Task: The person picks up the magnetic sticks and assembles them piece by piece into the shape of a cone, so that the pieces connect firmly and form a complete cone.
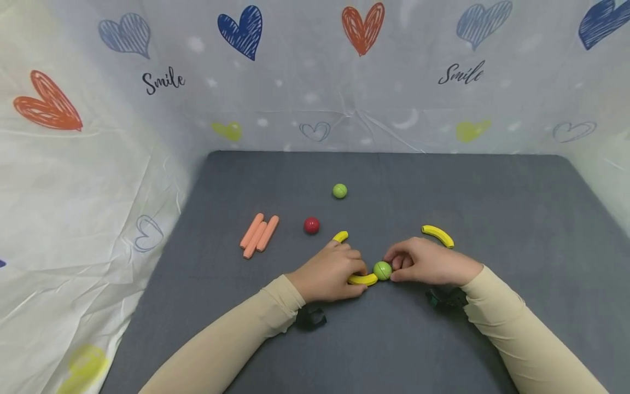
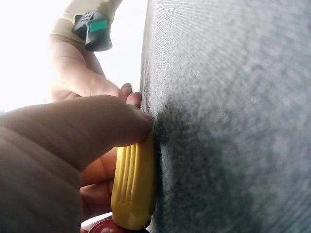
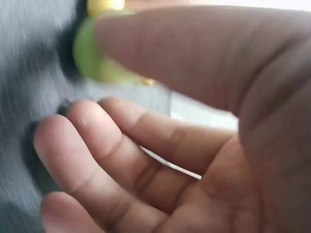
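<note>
One yellow piece [image 1: 363,279] lies on the grey table [image 1: 517,197], pinched by the left hand [image 1: 328,273] between thumb and fingers, its end against a green ball [image 1: 382,271]. The right hand [image 1: 427,262] has its thumb at that ball, fingers loosely bent, parted from the thumb and wrapped round nothing. Beyond the left hand sits a red ball [image 1: 311,225].

You wear long, plain beige sleeves: the left sleeve [image 1: 226,342] toward seven o'clock in the head view, the right sleeve [image 1: 531,328] toward four, both creased near the wrist. Your left hand [image 1: 328,273] and right hand [image 1: 435,262] are bare. A black unit [image 1: 311,318] shows by your left wrist; your right wrist's dark unit [image 2: 99,41] carries a green rectangle [image 2: 98,25], with small grid-like marks [image 2: 86,18] at its ten o'clock.
</note>
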`<action>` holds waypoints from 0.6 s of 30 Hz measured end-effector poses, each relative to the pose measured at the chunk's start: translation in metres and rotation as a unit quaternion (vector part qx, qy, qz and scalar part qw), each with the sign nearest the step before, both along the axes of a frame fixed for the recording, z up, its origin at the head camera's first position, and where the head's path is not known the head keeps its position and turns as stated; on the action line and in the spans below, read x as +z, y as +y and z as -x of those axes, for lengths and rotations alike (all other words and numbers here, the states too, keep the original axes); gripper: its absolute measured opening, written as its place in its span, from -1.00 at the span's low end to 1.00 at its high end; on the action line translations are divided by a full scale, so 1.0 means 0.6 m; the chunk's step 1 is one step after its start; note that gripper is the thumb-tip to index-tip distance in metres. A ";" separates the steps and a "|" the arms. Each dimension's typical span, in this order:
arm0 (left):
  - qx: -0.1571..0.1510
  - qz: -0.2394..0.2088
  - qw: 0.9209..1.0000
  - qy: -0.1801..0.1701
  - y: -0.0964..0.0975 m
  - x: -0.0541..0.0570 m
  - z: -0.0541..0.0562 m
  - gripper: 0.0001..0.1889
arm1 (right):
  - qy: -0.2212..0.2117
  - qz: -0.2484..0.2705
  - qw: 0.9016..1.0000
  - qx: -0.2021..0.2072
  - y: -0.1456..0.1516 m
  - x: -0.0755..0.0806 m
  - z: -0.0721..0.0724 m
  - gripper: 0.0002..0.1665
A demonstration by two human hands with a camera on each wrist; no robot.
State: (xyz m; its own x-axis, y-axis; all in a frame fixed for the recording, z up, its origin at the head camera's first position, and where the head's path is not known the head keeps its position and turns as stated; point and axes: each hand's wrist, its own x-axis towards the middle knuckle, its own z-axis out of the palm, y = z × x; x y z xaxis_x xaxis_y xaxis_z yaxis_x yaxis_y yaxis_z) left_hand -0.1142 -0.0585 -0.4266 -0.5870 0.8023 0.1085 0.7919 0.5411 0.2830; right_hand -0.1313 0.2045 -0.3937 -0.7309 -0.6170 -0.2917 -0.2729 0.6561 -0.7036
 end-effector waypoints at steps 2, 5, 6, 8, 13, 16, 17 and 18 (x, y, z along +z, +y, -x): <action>-0.001 0.001 1.000 0.001 0.000 -0.001 0.001 -0.83 | 0.019 -0.009 1.000 -0.006 0.012 0.006 0.006 -0.64; -0.002 0.000 1.000 0.002 0.000 -0.003 0.003 -0.85 | 0.070 -0.028 0.996 -0.042 0.034 0.015 0.015 -0.63; -0.002 0.000 1.000 0.001 0.000 -0.003 0.003 -0.85 | 0.088 -0.034 0.994 -0.057 0.041 0.017 0.017 -0.64; -0.004 -0.002 1.000 -0.001 0.000 -0.004 0.003 -0.86 | 0.128 -0.052 0.986 -0.090 0.057 0.019 0.023 -0.64; -0.006 -0.005 1.000 -0.003 0.001 -0.003 0.002 -0.84 | 0.190 -0.100 0.965 -0.152 0.085 0.016 0.034 -0.60; -0.005 -0.005 1.000 -0.004 0.001 -0.003 0.002 -0.84 | 0.191 -0.117 0.962 -0.158 0.095 0.008 0.040 -0.57; -0.005 -0.005 1.000 -0.005 0.001 -0.003 0.002 -0.84 | 0.190 -0.120 0.962 -0.156 0.098 0.005 0.042 -0.57; -0.005 -0.005 1.000 -0.005 0.001 -0.003 0.002 -0.84 | 0.186 -0.121 0.963 -0.155 0.100 0.003 0.044 -0.58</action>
